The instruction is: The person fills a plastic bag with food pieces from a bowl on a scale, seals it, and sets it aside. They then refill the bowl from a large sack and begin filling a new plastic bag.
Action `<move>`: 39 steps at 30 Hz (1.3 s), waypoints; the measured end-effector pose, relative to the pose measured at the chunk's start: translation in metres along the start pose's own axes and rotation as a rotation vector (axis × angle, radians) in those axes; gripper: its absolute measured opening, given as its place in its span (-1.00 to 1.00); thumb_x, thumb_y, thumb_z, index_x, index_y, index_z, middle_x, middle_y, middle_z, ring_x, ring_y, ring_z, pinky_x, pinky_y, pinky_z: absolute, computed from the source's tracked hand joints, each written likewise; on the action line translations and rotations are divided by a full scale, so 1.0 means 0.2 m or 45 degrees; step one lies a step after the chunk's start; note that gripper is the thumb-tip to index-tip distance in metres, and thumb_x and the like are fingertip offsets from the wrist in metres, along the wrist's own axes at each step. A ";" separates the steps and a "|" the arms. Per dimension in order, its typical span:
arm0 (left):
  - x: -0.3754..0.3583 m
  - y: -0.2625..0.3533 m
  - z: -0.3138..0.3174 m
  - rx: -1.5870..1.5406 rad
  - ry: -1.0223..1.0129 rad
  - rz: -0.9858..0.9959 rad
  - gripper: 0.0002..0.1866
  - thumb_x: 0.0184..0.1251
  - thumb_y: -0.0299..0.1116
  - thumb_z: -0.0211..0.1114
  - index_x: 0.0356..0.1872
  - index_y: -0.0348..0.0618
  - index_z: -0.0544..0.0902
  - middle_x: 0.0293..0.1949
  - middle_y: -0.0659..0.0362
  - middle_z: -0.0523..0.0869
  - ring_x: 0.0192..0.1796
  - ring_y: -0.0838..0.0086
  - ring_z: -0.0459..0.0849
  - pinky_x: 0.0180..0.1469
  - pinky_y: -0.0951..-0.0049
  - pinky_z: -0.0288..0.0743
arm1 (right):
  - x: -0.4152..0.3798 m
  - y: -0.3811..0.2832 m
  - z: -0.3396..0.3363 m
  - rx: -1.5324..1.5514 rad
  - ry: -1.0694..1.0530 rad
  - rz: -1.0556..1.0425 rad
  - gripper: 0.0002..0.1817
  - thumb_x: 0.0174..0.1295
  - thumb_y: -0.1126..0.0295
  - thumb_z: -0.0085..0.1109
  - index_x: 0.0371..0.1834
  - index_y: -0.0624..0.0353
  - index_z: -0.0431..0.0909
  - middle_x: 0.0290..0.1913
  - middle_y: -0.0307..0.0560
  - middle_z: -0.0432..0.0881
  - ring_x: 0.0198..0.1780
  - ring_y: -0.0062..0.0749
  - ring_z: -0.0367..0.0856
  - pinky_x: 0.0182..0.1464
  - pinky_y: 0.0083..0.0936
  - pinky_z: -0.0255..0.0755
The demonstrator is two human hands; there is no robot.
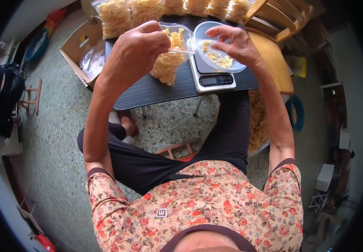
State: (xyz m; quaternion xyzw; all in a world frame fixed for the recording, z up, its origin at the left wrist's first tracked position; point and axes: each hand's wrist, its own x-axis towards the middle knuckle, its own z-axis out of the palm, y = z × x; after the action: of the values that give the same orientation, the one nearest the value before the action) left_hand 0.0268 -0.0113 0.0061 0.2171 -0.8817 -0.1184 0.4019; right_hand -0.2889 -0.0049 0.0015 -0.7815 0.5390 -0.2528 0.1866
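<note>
A clear zip bag (164, 69) filled with pale yellow, dried-looking pieces stands on the dark table (139, 92). My left hand (141, 48) pinches the bag's upper edge, and its mouth is open. To the right, a translucent round bowl (198, 31) rests on a white digital scale (216, 82) with a few of the same pieces (219, 59) in it. My right hand (236, 44) is over the bowl, fingers curved and apart, with nothing visible between them.
Several filled bags (114, 19) line the table's back edge. A cardboard box (74, 50) with plastic bags stands at the left, a wooden chair (269, 50) at the right. More pieces (258, 122) lie in a large container below the table's right side.
</note>
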 end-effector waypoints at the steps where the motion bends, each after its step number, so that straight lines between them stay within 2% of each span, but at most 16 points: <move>1: 0.00 0.00 0.00 0.013 -0.015 -0.007 -0.94 0.34 -0.52 0.43 -0.23 -0.27 0.74 -0.26 0.11 0.67 -0.25 0.28 0.75 -0.19 0.33 0.61 | -0.02 0.03 0.01 -0.057 -0.088 0.028 -0.48 0.12 0.54 0.49 0.21 0.05 0.71 0.10 -0.22 0.71 -0.07 -0.53 0.62 -0.03 -0.54 0.63; 4: 0.01 0.01 0.01 0.011 -0.034 -0.007 -0.93 0.34 -0.53 0.42 -0.22 -0.28 0.74 -0.26 0.11 0.67 -0.25 0.30 0.75 -0.19 0.34 0.61 | -0.04 0.08 0.03 -0.055 -0.190 -0.018 -0.37 0.04 0.56 0.49 0.26 -0.05 0.68 0.18 -0.20 0.64 0.06 -0.44 0.59 0.03 -0.48 0.64; 5: 0.01 0.01 0.02 0.000 -0.030 -0.006 -0.93 0.34 -0.53 0.42 -0.21 -0.28 0.74 -0.25 0.11 0.66 -0.25 0.30 0.74 -0.20 0.34 0.61 | -0.03 0.12 0.03 -0.124 -0.254 -0.113 -0.31 -0.02 0.57 0.48 0.29 -0.11 0.66 0.23 -0.21 0.60 0.20 -0.35 0.55 0.22 -0.38 0.60; 6: 0.01 0.01 0.02 -0.003 -0.038 -0.004 -0.93 0.34 -0.53 0.42 -0.21 -0.28 0.74 -0.25 0.11 0.66 -0.25 0.30 0.74 -0.20 0.34 0.61 | -0.02 0.13 0.03 -0.120 -0.251 -0.107 -0.31 -0.02 0.57 0.48 0.29 -0.11 0.66 0.23 -0.21 0.60 0.20 -0.35 0.55 0.22 -0.38 0.60; 8: 0.02 0.01 0.03 -0.058 -0.026 -0.062 -0.93 0.28 -0.53 0.42 -0.26 -0.26 0.72 -0.25 0.05 0.69 -0.24 0.13 0.75 -0.17 0.22 0.62 | -0.01 0.16 0.05 -0.199 -0.312 -0.144 -0.32 -0.07 0.41 0.49 0.27 -0.11 0.65 0.24 -0.15 0.62 0.30 -0.11 0.55 0.44 -0.22 0.47; 9: 0.02 0.00 0.03 -0.062 -0.031 -0.063 -0.93 0.28 -0.53 0.42 -0.26 -0.26 0.72 -0.25 0.05 0.69 -0.24 0.13 0.75 -0.17 0.22 0.62 | -0.01 0.16 0.06 -0.195 -0.313 -0.140 -0.32 -0.07 0.41 0.49 0.27 -0.11 0.65 0.24 -0.15 0.62 0.30 -0.11 0.55 0.44 -0.22 0.47; 11: 0.02 0.00 0.02 0.007 -0.081 -0.030 -0.94 0.32 -0.56 0.43 -0.22 -0.27 0.73 -0.26 0.12 0.66 -0.24 0.36 0.75 -0.19 0.37 0.64 | -0.01 0.17 0.08 -0.331 -0.269 -0.194 -0.34 -0.07 0.45 0.52 0.22 -0.14 0.67 0.25 -0.15 0.61 0.29 -0.10 0.56 0.43 -0.22 0.48; 12: 0.02 -0.01 0.02 0.006 -0.084 -0.033 -0.94 0.32 -0.56 0.43 -0.22 -0.27 0.73 -0.26 0.12 0.66 -0.24 0.36 0.75 -0.19 0.37 0.64 | -0.01 0.17 0.08 -0.327 -0.271 -0.192 -0.34 -0.07 0.45 0.52 0.22 -0.14 0.67 0.25 -0.15 0.61 0.29 -0.10 0.56 0.43 -0.22 0.48; 18: 0.02 -0.01 0.04 0.005 -0.096 -0.048 -0.94 0.33 -0.55 0.43 -0.22 -0.26 0.74 -0.25 0.13 0.67 -0.23 0.37 0.76 -0.18 0.39 0.66 | 0.00 0.17 0.10 -0.399 -0.270 -0.133 -0.48 -0.04 0.51 0.56 0.06 -0.12 0.73 0.12 -0.15 0.64 0.21 -0.15 0.61 0.36 -0.25 0.56; 20: 0.01 -0.02 0.04 -0.001 -0.094 -0.034 -0.93 0.33 -0.55 0.43 -0.21 -0.26 0.74 -0.25 0.13 0.67 -0.23 0.37 0.76 -0.18 0.38 0.65 | 0.01 0.17 0.10 -0.282 -0.297 -0.077 -0.58 0.01 0.66 0.42 -0.04 0.03 0.71 -0.01 -0.18 0.65 0.12 -0.25 0.65 0.24 -0.32 0.59; 26: 0.01 -0.02 0.05 -0.017 -0.081 -0.024 -0.93 0.34 -0.54 0.43 -0.21 -0.27 0.74 -0.25 0.13 0.67 -0.23 0.36 0.76 -0.17 0.37 0.65 | 0.04 0.19 0.10 -0.234 -0.300 -0.088 -0.83 0.11 0.65 0.37 -0.29 0.18 0.63 -0.30 -0.20 0.66 -0.21 -0.36 0.68 -0.05 -0.44 0.63; 30: 0.01 -0.02 0.04 -0.012 -0.078 -0.020 -0.93 0.35 -0.53 0.43 -0.21 -0.27 0.74 -0.25 0.12 0.67 -0.24 0.35 0.75 -0.19 0.36 0.63 | 0.06 0.19 0.11 -0.259 -0.307 -0.091 -0.88 0.13 0.64 0.36 -0.33 0.19 0.65 -0.39 -0.18 0.67 -0.32 -0.40 0.69 -0.14 -0.48 0.65; 33: 0.00 -0.03 0.04 -0.014 -0.088 -0.004 -0.93 0.36 -0.51 0.42 -0.20 -0.27 0.73 -0.24 0.11 0.66 -0.25 0.33 0.74 -0.21 0.36 0.61 | 0.05 0.21 0.10 -0.279 -0.147 -0.127 -0.91 0.16 0.59 0.39 -0.30 0.20 0.69 -0.38 -0.20 0.72 -0.33 -0.51 0.70 -0.18 -0.53 0.65; 35: 0.00 -0.04 0.04 -0.044 -0.081 -0.020 -0.92 0.36 -0.51 0.42 -0.20 -0.28 0.73 -0.25 0.11 0.66 -0.26 0.33 0.73 -0.22 0.35 0.59 | 0.04 0.21 0.05 0.056 -0.083 0.170 -0.83 0.08 0.51 0.42 -0.24 0.22 0.79 -0.32 -0.08 0.81 -0.29 -0.47 0.76 -0.14 -0.51 0.65; 36: 0.00 -0.04 0.04 -0.044 -0.078 -0.014 -0.92 0.36 -0.51 0.42 -0.20 -0.28 0.73 -0.25 0.11 0.66 -0.26 0.33 0.73 -0.22 0.35 0.59 | 0.03 0.22 0.02 0.052 -0.078 0.169 -0.83 0.08 0.51 0.42 -0.24 0.22 0.79 -0.32 -0.08 0.81 -0.29 -0.47 0.76 -0.14 -0.51 0.65; 39: 0.00 -0.03 0.05 -0.035 -0.066 -0.002 -0.92 0.34 -0.53 0.42 -0.20 -0.29 0.73 -0.26 0.11 0.66 -0.27 0.32 0.73 -0.22 0.35 0.59 | -0.01 0.25 -0.07 0.644 0.140 0.162 -0.85 0.19 0.45 0.45 -0.19 0.21 0.80 -0.27 -0.13 0.81 -0.22 -0.48 0.78 -0.08 -0.50 0.68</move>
State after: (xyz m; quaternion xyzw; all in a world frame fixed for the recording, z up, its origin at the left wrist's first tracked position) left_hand 0.0215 -0.0164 -0.0021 0.2090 -0.8899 -0.1365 0.3818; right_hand -0.3346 -0.0201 -0.0159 -0.6596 0.5161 -0.4094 0.3619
